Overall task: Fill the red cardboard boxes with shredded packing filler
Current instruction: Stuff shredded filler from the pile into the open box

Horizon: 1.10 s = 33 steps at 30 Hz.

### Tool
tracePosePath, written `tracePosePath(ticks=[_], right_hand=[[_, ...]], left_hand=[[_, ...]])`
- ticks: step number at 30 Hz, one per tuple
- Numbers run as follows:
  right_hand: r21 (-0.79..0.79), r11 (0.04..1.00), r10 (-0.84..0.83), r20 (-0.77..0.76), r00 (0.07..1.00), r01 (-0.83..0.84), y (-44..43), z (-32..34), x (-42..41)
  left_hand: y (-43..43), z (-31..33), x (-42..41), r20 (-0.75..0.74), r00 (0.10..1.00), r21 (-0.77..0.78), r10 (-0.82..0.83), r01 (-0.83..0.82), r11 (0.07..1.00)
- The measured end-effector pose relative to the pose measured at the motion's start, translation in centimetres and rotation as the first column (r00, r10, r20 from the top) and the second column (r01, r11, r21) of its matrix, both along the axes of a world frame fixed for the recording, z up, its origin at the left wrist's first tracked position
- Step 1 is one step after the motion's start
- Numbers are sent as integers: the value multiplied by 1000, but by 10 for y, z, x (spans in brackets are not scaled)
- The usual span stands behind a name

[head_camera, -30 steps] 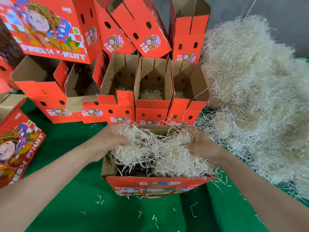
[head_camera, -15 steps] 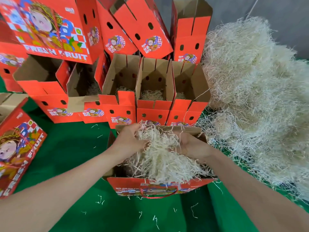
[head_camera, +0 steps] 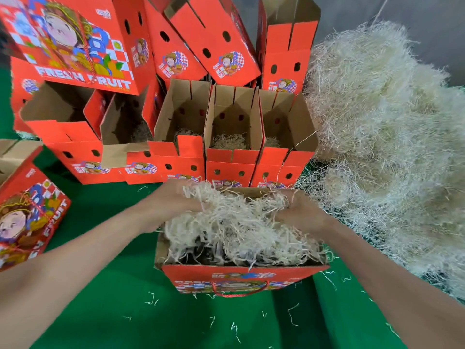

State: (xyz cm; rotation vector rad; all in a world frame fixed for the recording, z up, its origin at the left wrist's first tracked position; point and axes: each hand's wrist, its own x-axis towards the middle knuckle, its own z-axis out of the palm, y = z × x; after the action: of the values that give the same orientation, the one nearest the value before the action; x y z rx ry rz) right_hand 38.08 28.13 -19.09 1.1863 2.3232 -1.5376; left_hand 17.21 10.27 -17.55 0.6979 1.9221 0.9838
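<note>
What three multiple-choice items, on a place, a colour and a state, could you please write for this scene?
1. Where does the filler heap lie relative to the row of open boxes?
A. to their left
B. to their right
C. on top of them

2. What colour is the table cover?
A. green
B. blue
C. white

3. The near box is:
A. closed
B. open and empty
C. open with filler in it

Answers:
1 B: the heap fills the right side of the view, beside the row.
2 A: green cloth shows all round the boxes.
3 C: its top is open, and the left hand and right hand grip the filler piled in it.
</note>
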Motion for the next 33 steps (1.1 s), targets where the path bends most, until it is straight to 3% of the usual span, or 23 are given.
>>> tracePosePath(ticks=[3,6,10,12,13,15,16,19,22,25,27,31,33], right_hand=[[-67,994,80,-52,995,-83,-12,-1,-12],[-153,975,141,-145,979,-163,-26,4,-20],[-305,882,419,162,893,-359,-17,11,1],[-263,857,509,291,810,-443,-16,9,7],[-206,859,511,311,802,-468,-19,6,6],[-109,895,446,269,853,-433,-28,-3,-5],[-83,916,401,238,885,-393,-32,-7,-11],[-20,943,327,224,918,-331,-24,-16,-20],[60,915,352,367,861,-400,-8,-13,-17],[138,776,459,547,700,-616,-6,-14,-21],[158,685,543,540,644,-711,-15,-17,-33],[77,482,715,541,442,-873,-29,-43,-66],[-40,372,748,605,274,-928,-29,-63,-78]], left_hand=[[11,-4,22,140,967,-16,-213,218,976],[21,-18,37,183,905,-151,-384,412,899],[18,-35,45,-17,845,-362,-535,494,791],[15,-42,44,-26,832,-395,-554,500,771],[16,-46,43,50,854,-389,-518,494,777],[22,-47,44,262,892,-344,-368,443,828],[27,-48,46,292,902,-331,-319,408,851],[37,-54,44,125,931,-343,-342,364,866],[37,-54,31,-144,876,-428,-461,364,827],[39,-54,23,-266,682,-584,-681,448,677],[45,-57,27,-269,509,-675,-817,505,537],[67,-72,41,-55,268,-769,-962,603,212],[76,-91,45,54,225,-773,-973,626,102]])
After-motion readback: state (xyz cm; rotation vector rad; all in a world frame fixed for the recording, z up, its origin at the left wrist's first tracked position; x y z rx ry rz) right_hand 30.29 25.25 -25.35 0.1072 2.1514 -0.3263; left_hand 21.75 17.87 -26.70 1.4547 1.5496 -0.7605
